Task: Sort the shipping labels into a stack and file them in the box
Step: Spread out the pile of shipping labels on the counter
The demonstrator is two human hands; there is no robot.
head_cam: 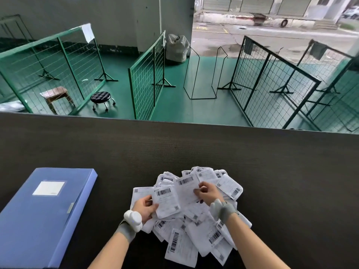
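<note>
At lower left the box (44, 212) lies shut on the tabletop (194, 148), while at lower centre the left hand (144, 207) pinches one label (166, 200) and the right hand (206, 193) grips another atop the pile (196, 230) (sorting barely begun), so next comes squaring them together.

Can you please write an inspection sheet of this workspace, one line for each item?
Surface: dark table, mostly bare.
Job's things: loose pile of shipping labels, unsorted; blue file box shut, lying flat left of the pile.
Clutter: nothing seen on the table.
Grippers: left hand holds one label; right hand pinches another; a band on each wrist.
Cables: nothing seen.
Surroundings: green floor, wire fence panels, black stool, wooden stool, street beyond.
</note>
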